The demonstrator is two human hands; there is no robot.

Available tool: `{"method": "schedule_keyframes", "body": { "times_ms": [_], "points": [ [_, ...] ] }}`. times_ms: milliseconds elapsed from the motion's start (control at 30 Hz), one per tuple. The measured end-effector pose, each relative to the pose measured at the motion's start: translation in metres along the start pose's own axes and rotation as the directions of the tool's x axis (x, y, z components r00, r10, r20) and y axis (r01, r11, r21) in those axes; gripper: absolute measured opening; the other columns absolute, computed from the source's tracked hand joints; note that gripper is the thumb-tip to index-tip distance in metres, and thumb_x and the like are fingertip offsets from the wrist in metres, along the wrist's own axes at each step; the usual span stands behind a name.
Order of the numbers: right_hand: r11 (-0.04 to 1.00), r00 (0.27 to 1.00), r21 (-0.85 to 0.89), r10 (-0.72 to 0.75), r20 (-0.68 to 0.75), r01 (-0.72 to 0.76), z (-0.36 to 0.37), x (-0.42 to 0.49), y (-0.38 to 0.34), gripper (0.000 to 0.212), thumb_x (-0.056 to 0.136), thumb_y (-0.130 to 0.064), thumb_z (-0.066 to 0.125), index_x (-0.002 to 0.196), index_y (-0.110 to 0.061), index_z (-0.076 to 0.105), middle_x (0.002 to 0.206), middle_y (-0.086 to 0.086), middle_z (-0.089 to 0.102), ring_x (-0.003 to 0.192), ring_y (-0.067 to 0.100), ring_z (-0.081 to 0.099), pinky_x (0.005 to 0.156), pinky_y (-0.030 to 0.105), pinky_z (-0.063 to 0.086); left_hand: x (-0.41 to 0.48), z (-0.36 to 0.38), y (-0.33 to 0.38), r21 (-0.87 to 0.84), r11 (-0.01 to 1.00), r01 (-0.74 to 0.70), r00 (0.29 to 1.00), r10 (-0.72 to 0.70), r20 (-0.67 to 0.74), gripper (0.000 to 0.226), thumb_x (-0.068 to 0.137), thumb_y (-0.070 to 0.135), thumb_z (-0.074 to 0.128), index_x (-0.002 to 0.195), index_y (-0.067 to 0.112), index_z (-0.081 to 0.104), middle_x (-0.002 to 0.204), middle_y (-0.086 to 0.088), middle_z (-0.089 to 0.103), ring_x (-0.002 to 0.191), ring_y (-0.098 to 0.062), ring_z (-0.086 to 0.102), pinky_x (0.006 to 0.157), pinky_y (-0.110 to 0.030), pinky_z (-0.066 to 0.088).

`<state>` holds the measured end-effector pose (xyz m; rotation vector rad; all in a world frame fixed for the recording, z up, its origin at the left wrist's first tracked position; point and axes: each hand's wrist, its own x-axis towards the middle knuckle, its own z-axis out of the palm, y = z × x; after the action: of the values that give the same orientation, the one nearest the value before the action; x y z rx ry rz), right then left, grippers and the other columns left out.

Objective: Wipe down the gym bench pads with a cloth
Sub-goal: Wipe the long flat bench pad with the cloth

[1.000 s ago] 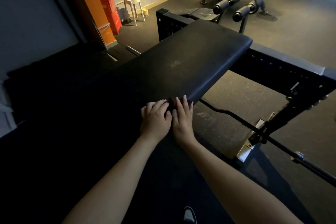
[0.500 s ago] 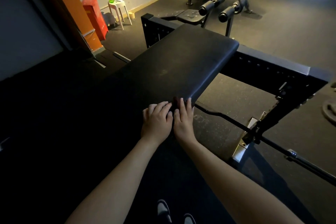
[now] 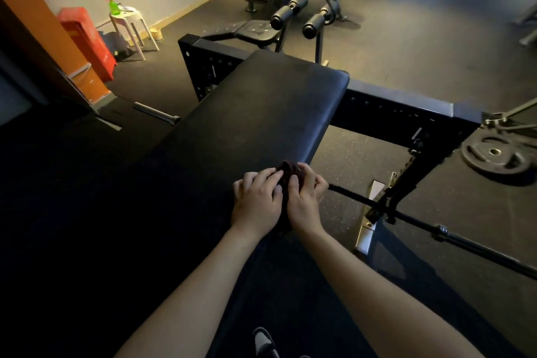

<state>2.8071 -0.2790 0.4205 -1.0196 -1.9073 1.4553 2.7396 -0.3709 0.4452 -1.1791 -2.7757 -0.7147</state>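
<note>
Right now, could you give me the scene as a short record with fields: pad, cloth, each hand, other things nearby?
bench pad: black, faint marks on top
cloth: dark, bunched at the pad's right edge
left hand: holds the cloth, fingers bent over it
right hand: grips the cloth, beside the left hand
barbell: low, right of the pad
spray bottle: green, on a white stool by the wall

No text reads clearly; the red box (image 3: 87, 41) bears a blurred yellow mark
</note>
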Motion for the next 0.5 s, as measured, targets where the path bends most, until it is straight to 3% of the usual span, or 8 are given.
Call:
{"method": "schedule_keyframes", "body": {
  "times_ms": [133, 333, 500],
  "points": [
    [1.000, 0.997, -0.020, 0.012, -0.073, -0.013, -0.002, -0.007, -0.003, 0.021, 0.103, -0.028, 0.051, 0.119, -0.040, 0.045, 0.122, -0.001, 0.029, 0.114, 0.023, 0.048, 0.098, 0.036, 0.048, 0.005, -0.001, -0.002, -0.039, 0.999, -0.018, 1.000, 0.018, 0.015, 0.044, 0.099, 0.037, 0.041, 0.136, 0.027, 0.062, 0.138, 0.011, 0.059, 0.120, -0.016, 0.048, 0.102, -0.040, 0.034],
    [0.995, 0.978, -0.033, 0.089, -0.189, -0.097, -0.003, 0.052, -0.035, 0.012, 0.103, -0.028, 0.050, 0.111, -0.034, 0.044, 0.124, 0.000, 0.027, 0.111, 0.021, 0.045, 0.093, 0.034, 0.046, 0.016, -0.002, -0.007, -0.088, 0.995, -0.047, 0.998, 0.050, 0.029, 0.041, 0.101, 0.035, 0.045, 0.139, 0.026, 0.057, 0.137, 0.011, 0.058, 0.122, -0.016, 0.048, 0.103, -0.040, 0.032],
    [0.999, 0.993, -0.050, -0.006, -0.120, 0.000, 0.009, 0.009, -0.009, 0.025, 0.103, -0.032, 0.051, 0.125, -0.043, 0.052, 0.140, -0.009, 0.028, 0.132, 0.020, 0.036, 0.112, 0.047, 0.040, 0.016, -0.002, -0.005, -0.099, 0.995, -0.030, 0.999, 0.033, 0.025, 0.040, 0.103, 0.037, 0.043, 0.140, 0.028, 0.055, 0.138, 0.012, 0.057, 0.123, -0.011, 0.044, 0.106, -0.036, 0.029]
  ]
}}
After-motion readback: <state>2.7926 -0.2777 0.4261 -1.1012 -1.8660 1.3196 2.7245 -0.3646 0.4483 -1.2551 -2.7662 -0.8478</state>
